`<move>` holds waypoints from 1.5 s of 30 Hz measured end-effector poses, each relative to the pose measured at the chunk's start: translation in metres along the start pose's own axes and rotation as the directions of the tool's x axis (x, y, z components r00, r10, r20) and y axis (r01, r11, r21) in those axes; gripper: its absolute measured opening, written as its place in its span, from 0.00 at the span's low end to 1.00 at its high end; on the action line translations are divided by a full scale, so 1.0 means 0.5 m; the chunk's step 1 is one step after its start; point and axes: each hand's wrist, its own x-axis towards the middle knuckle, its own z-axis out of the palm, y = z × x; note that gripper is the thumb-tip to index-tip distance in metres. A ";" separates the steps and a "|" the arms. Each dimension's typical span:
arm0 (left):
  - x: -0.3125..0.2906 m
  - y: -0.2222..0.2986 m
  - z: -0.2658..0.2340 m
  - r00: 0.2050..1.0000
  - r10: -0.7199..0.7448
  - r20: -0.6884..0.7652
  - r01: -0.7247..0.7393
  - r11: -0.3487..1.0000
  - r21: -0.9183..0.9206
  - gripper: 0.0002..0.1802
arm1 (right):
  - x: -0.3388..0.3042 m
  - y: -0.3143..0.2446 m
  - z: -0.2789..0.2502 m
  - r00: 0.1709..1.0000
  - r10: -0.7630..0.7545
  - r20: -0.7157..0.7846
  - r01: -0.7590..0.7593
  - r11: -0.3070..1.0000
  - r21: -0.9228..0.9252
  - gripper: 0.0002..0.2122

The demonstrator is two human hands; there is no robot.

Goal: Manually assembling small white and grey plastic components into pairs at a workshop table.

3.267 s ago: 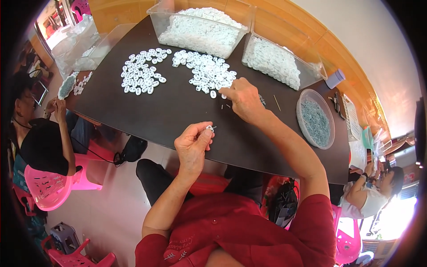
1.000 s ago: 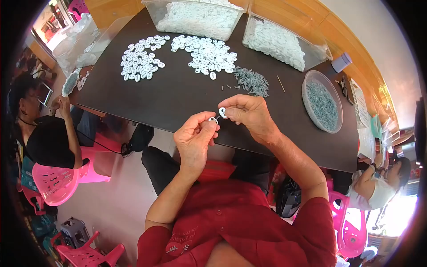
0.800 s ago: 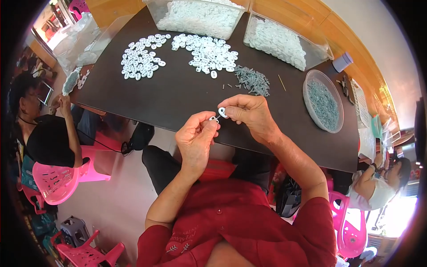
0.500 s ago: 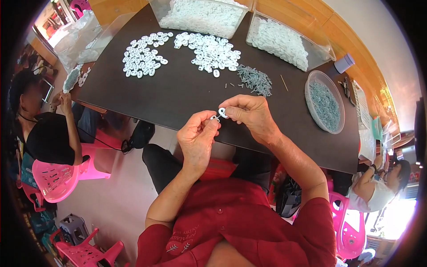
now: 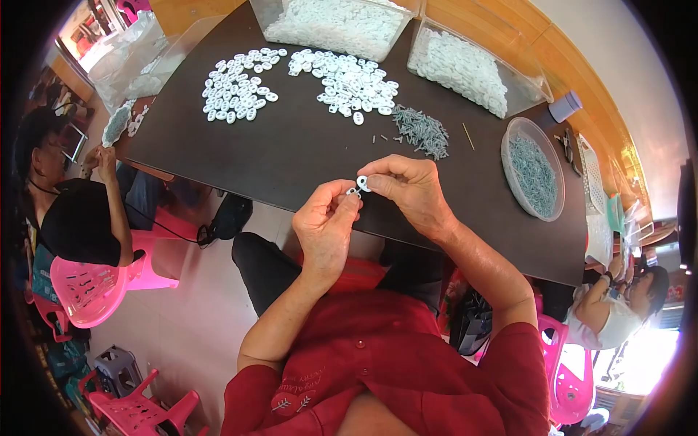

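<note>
Above the table's near edge, my left hand [image 5: 325, 227] pinches a small white plastic piece [image 5: 353, 192] between thumb and fingers. My right hand [image 5: 411, 190] is closed on a white oval plastic piece with holes [image 5: 363, 183], right beside the other one. The two pieces meet or nearly touch; fingertips hide where they join. Farther off lie two loose groups of white two-holed oval pieces, one at the left [image 5: 234, 87] and a denser one in the middle [image 5: 356, 83]. A heap of small grey-blue pins or screws [image 5: 423, 132] lies beyond my right hand.
Two clear bins, left [image 5: 334, 29] and right [image 5: 458, 69], hold white pieces at the back. A round tub [image 5: 556, 207] of grey-blue pins stands right, near a thin stick [image 5: 468, 136], a lilac-capped container [image 5: 565, 107] and pliers-like tools [image 5: 569, 149]. Other people sit at both sides.
The two white pieces are slightly closer together, with my left hand moved a little to the right. My right hand keeps nearly the same place. The view has shifted slightly.
</note>
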 end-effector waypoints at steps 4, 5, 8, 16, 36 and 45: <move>0.002 -0.004 0.002 1.000 0.022 -0.010 -0.022 1.000 0.015 0.09 | -0.002 -0.003 0.004 0.998 -0.068 -0.017 0.066 0.993 -0.101 0.06; 0.002 -0.004 0.003 1.000 0.022 -0.011 -0.022 1.000 0.015 0.09 | -0.003 -0.003 0.005 0.998 -0.067 -0.017 0.065 0.993 -0.102 0.06; 0.002 -0.004 0.005 0.999 0.037 -0.005 -0.037 0.999 0.020 0.11 | -0.006 -0.004 0.008 0.993 -0.113 -0.021 0.108 0.982 -0.157 0.05; 0.006 -0.014 0.003 0.996 0.092 0.009 -0.091 0.995 -0.050 0.12 | -0.005 -0.008 0.011 1.000 0.004 -0.030 -0.006 0.999 -0.040 0.04; 0.008 -0.004 -0.005 0.994 -0.002 0.112 0.008 0.999 -0.050 0.15 | -0.014 0.002 0.016 0.995 -0.053 -0.082 0.048 0.997 -0.060 0.03; 0.009 -0.006 0.006 0.993 -0.007 0.122 0.019 0.995 -0.099 0.14 | -0.025 -0.001 0.017 0.992 -0.038 -0.119 0.044 0.998 0.045 0.04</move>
